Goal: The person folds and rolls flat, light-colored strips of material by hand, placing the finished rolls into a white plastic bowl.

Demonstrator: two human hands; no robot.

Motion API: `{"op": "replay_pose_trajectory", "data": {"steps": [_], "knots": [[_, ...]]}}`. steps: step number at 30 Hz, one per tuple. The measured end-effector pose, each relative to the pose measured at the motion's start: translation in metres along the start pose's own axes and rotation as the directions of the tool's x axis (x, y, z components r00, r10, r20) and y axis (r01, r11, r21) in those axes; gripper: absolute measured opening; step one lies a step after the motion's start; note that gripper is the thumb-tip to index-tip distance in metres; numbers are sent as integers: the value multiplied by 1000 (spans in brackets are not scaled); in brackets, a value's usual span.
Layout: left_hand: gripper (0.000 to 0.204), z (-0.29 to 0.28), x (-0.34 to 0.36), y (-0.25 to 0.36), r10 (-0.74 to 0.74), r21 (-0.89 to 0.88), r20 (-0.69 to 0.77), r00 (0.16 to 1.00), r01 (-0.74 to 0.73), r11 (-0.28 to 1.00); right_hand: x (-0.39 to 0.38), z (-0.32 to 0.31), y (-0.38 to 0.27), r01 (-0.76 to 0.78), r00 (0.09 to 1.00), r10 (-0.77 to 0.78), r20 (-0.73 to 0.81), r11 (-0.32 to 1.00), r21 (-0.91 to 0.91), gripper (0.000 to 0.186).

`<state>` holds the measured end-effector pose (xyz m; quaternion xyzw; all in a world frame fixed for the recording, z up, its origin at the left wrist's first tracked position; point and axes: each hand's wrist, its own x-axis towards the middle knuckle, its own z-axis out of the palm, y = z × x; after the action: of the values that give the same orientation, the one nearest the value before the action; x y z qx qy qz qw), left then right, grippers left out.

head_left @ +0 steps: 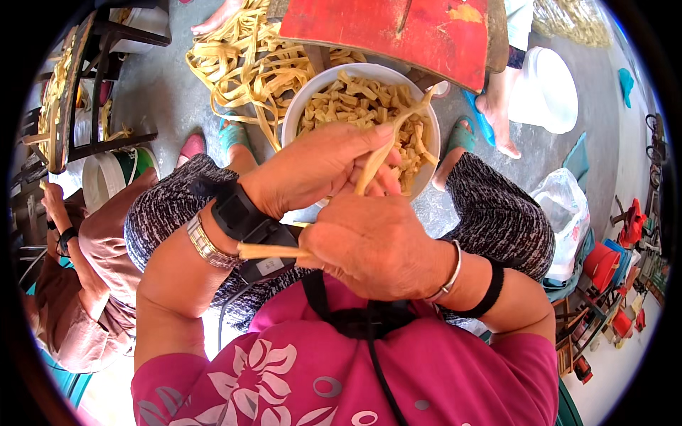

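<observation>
Left hand (312, 167) pinched on a pale leaf strip (376, 160), right hand (373, 245) just below gripping its lower end, white bowl (302, 106) of cut strips beyond the hands, clear plastic bag (565, 206) to the right

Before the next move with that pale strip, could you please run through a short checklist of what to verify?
1. Left hand grips the upper part of the pale strip: ok.
2. Right hand holds the strip's lower end: ok.
3. White bowl of cut pieces sits between the knees, below the hands: ok.
4. Strip's forked tip over the bowl: ok.
5. Heap of long strips on the floor beside the bowl: ok.
6. Strip's state inside the right fist: cannot tell.
</observation>
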<state>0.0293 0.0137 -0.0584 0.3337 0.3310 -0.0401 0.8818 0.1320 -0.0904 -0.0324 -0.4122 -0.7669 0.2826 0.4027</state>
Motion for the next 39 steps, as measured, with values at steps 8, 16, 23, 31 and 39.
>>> {"op": "replay_pose_trajectory", "data": {"steps": [8, 16, 23, 31, 39], "knots": [[21, -8, -10, 23, 456, 618, 4, 890, -361, 699, 9, -26, 11, -281, 889, 335, -312, 937, 206, 12], [8, 8, -45, 46, 817, 954, 300, 492, -139, -266, 43, -39, 24, -432, 757, 569, -322, 805, 406, 21], [17, 4, -42, 48, 836, 803, 515, 190, -448, -393, 38, -48, 37, -482, 800, 596, -65, 704, 522, 28], [8, 7, -50, 50, 813, 630, 131, 567, -681, 373, 41, -35, 31, -219, 932, 247, -267, 967, 131, 22], [28, 15, -61, 46, 657, 16, 37, 753, -658, 753, 31, -55, 14, -366, 897, 439, -55, 807, 463, 27]]}}
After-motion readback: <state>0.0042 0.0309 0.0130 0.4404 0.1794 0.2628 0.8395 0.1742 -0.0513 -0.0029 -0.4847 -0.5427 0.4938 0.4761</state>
